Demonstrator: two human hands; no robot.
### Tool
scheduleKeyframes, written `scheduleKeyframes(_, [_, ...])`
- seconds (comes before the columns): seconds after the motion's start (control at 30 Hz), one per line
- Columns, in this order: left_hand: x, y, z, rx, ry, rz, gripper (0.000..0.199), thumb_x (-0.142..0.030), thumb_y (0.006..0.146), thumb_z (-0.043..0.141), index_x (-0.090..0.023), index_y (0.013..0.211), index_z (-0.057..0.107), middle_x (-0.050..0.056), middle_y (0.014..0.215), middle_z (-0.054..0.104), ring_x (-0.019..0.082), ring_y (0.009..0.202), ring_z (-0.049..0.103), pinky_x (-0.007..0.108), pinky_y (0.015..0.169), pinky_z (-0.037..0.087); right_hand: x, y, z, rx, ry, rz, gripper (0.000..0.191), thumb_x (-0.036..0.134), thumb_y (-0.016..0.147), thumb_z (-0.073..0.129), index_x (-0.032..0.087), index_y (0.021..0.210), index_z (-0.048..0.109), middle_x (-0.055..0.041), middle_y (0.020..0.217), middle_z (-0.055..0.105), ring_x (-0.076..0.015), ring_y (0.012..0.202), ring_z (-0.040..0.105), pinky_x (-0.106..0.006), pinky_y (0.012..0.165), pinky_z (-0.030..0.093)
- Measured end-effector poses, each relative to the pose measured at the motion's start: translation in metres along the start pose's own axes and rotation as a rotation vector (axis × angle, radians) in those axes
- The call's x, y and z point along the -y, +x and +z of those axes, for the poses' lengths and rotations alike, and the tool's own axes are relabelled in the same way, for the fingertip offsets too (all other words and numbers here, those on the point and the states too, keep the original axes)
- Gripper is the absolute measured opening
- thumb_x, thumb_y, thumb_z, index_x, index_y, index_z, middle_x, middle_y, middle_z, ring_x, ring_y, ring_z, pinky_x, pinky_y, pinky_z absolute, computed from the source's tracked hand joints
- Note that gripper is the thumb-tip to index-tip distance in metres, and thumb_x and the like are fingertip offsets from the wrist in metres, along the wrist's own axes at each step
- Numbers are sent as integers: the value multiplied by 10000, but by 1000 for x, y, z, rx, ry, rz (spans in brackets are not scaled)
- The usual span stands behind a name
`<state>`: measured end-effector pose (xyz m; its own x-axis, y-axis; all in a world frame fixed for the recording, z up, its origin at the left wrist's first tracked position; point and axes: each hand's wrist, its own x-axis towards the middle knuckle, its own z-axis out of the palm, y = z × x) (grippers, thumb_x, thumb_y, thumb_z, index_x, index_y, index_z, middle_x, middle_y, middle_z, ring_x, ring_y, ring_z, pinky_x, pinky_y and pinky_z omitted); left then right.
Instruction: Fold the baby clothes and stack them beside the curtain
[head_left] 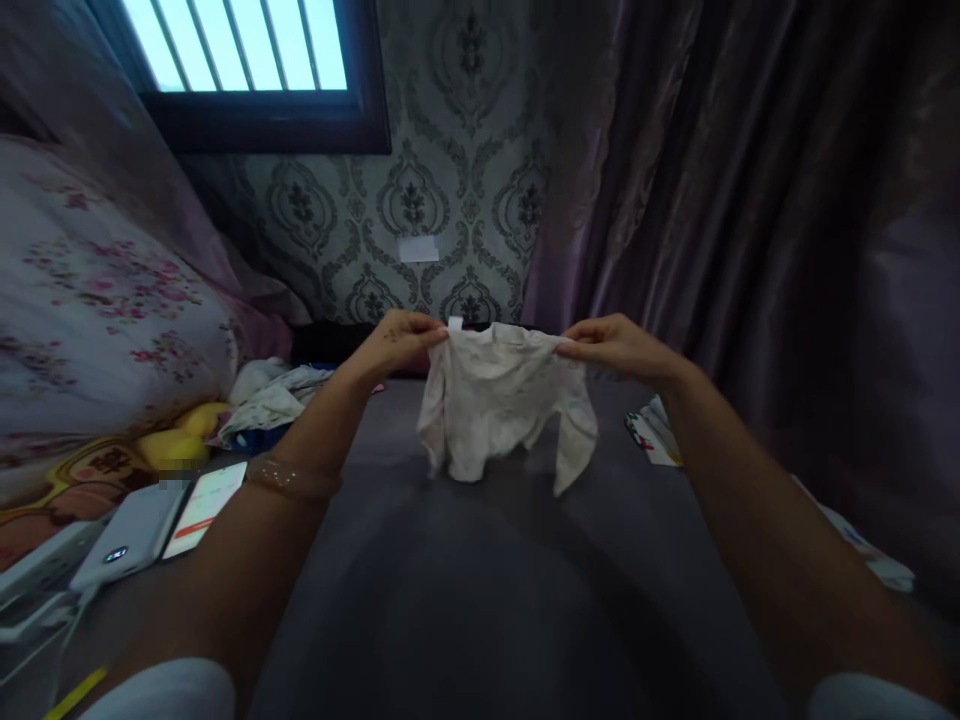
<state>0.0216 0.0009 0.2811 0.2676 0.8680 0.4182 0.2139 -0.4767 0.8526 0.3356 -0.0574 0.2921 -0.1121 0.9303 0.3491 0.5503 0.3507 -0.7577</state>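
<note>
A small whitish long-sleeved garment [502, 390] hangs in the air over the grey bed surface [450, 600], its two sleeves drooping at the sides. My left hand [405, 338] pinches its upper left corner, beside a small white tag. At the upper right corner, my right hand [611, 345] pinches the cloth between thumb and fingers. Both arms are stretched forward, and the garment's lower edge is uneven.
Crumpled clothes [281, 400] and yellow plush items [176, 440] lie at the left. Nearer are a lit phone [206, 508], a pale power bank [127, 535] and cables. Folded cloths [654, 432] lie at the right, by purple curtains [675, 200].
</note>
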Motion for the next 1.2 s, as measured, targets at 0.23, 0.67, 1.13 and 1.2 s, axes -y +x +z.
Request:
scheduleKeyframes(0.23, [7,7,0,-21,8,-143,382,-478,586,772,-144,763,716,0,596,622,125,541,544,229,509,440,-10,8,-1,4,64,23,398,536,609,766,182,780,710,-9,672,667,-144,616,605,-224,521,453])
scheduleKeyframes(0.67, [16,17,3,-142,-90,-74,352,-420,529,824,-146,720,712,21,659,665,157,645,594,267,618,483,-23,19,3,-123,101,18,371,493,618,763,167,786,710,-22,673,682,-145,599,602,-238,521,461])
scheduleKeyframes(1.13, [3,26,13,-361,461,346,213,-363,792,604,-186,848,710,25,792,693,211,895,593,344,864,419,-16,27,9,-521,-383,-358,304,452,841,545,195,894,699,-34,798,693,-185,773,620,-279,673,442])
scheduleKeyframes(1.2, [7,28,14,-187,598,297,171,-335,753,632,-191,789,717,16,741,692,221,874,595,362,888,396,-18,24,14,-359,-519,-339,268,422,836,554,202,845,706,-21,729,681,-181,727,612,-275,660,423])
